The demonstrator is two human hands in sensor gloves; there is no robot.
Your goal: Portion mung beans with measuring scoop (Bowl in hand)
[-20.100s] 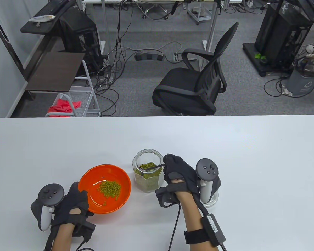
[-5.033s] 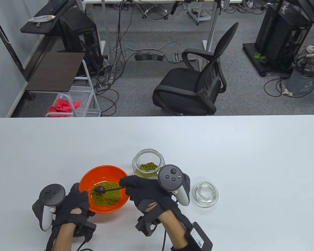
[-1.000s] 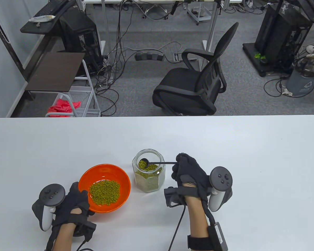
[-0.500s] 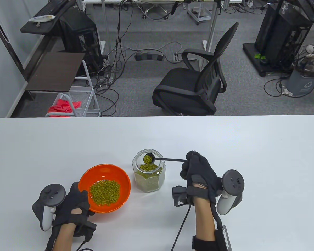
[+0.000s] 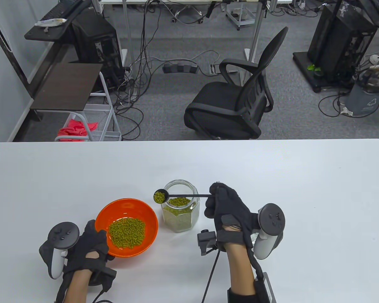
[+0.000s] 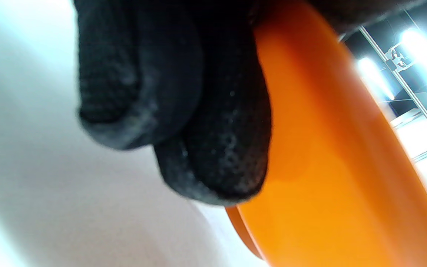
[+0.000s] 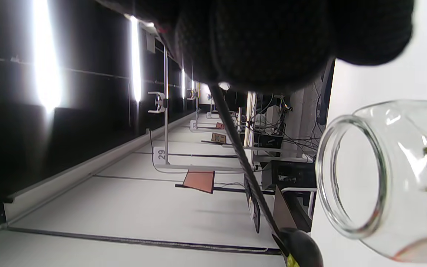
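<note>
My right hand (image 5: 222, 202) pinches the handle of a black measuring scoop (image 5: 159, 196) heaped with mung beans. The scoop hangs just past the left rim of the open glass jar (image 5: 180, 211), between jar and bowl. In the right wrist view the scoop handle (image 7: 241, 159) runs down past the jar mouth (image 7: 354, 174). My left hand (image 5: 91, 241) grips the near-left rim of the orange bowl (image 5: 145, 214), which holds a pile of mung beans (image 5: 127, 233). The left wrist view shows my fingers (image 6: 213, 122) against the bowl's outer wall (image 6: 321, 178).
The jar's glass lid is mostly hidden behind my right hand's tracker (image 5: 268, 230). A black office chair (image 5: 237, 101) stands beyond the table's far edge (image 5: 189, 141). A wire cart (image 5: 91, 123) stands at the far left.
My right hand lifted the full scoop out of the jar and carried it left, past the jar's rim toward the bowl. My left hand and the bowl stayed still.
</note>
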